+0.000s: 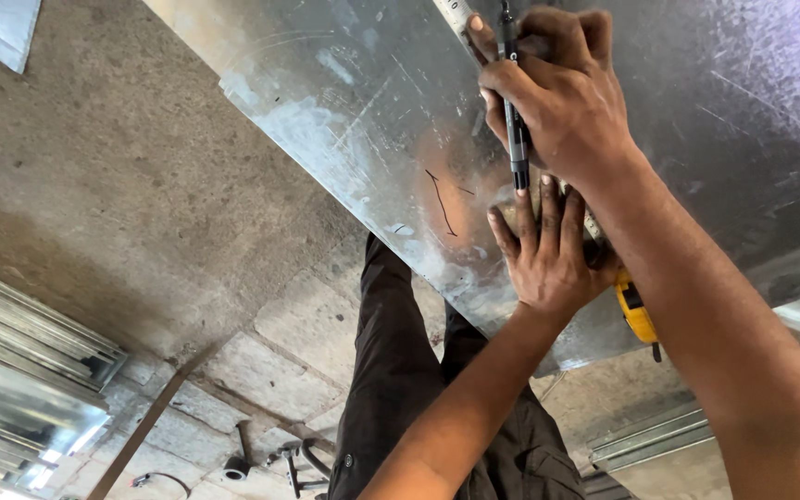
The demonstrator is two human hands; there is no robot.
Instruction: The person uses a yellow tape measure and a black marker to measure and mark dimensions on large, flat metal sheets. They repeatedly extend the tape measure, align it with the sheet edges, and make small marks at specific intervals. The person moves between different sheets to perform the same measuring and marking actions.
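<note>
While the right hand (567,102) grips a black marker (514,130), the left hand (548,250) presses flat on galvanised sheet metal (344,102) above concrete floor (104,204)

We see a silvery-grey galvanized steel sheet (344,102) with pale blotches and thin black marker lines (441,202), a black marker pen (515,130), a yellow-and-black tape measure (636,313), black trousers (400,380), and grey mottled concrete floor (113,204).

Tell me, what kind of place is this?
Probably a sheet-metal workshop: a large galvanized sheet being marked with a pen, stacked metal sections, and tools on the concrete floor.
</note>
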